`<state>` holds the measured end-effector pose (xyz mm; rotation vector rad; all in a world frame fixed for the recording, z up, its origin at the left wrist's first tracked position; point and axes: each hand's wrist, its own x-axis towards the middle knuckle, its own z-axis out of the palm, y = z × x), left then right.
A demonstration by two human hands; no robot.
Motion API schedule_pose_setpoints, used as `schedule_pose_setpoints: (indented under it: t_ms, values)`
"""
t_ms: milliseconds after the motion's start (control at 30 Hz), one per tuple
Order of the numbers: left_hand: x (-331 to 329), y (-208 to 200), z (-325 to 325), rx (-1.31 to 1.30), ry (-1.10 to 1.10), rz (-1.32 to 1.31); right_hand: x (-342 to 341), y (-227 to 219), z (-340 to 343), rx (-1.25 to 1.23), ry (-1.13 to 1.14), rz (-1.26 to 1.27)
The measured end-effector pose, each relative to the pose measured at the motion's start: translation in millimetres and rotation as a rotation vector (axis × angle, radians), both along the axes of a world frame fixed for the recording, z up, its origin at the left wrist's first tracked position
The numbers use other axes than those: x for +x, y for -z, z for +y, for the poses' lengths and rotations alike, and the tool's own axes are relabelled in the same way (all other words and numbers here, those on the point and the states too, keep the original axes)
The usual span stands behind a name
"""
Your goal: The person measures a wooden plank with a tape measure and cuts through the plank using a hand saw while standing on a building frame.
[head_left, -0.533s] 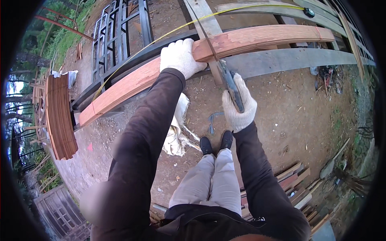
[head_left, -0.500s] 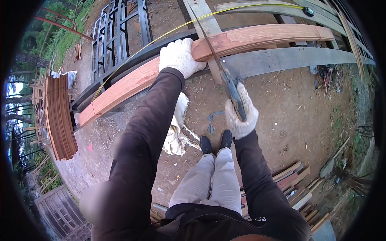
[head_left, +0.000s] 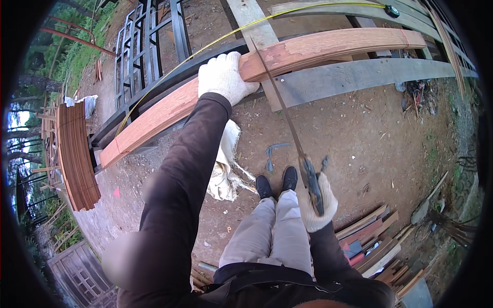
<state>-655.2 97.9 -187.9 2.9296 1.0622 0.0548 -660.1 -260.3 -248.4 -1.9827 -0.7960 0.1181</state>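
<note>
A stack of long reddish wooden planks (head_left: 328,49) lies across the black metal frame (head_left: 110,123), looking curved through the lens. In a white knit glove, my left hand (head_left: 222,79) is clamped over the stack left of its middle, thumb on the near side. My right hand (head_left: 319,205), gloved likewise, grips the dark handle of a handsaw (head_left: 287,115) close to my legs. The saw's blade slants up and left, its far end crossing the planks just right of my left hand. Behind the planks stretches a yellow tape measure (head_left: 226,35), its case at the far right.
Beneath the stack, a grey board (head_left: 370,82) runs to the right. Another pile of brown planks (head_left: 77,154) stands at the left. A pale sack (head_left: 224,167) lies on the dirt near my shoes, and wood offcuts (head_left: 367,236) are at the lower right.
My right hand has pulled the saw back toward my body, so less of the blade lies beyond the planks. My left hand keeps its hold on the stack.
</note>
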Motion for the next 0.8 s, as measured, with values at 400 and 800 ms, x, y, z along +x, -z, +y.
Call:
schedule_pose_setpoints:
  t_ms: [400, 800]
  values:
    - [4, 2, -1, 0.013, 0.006, -0.014, -9, 5, -9, 0.045, 0.035, 0.126]
    - [1, 0, 2, 0.003, -0.015, 0.044, -1, -4, -8, -0.032, -0.002, 0.029]
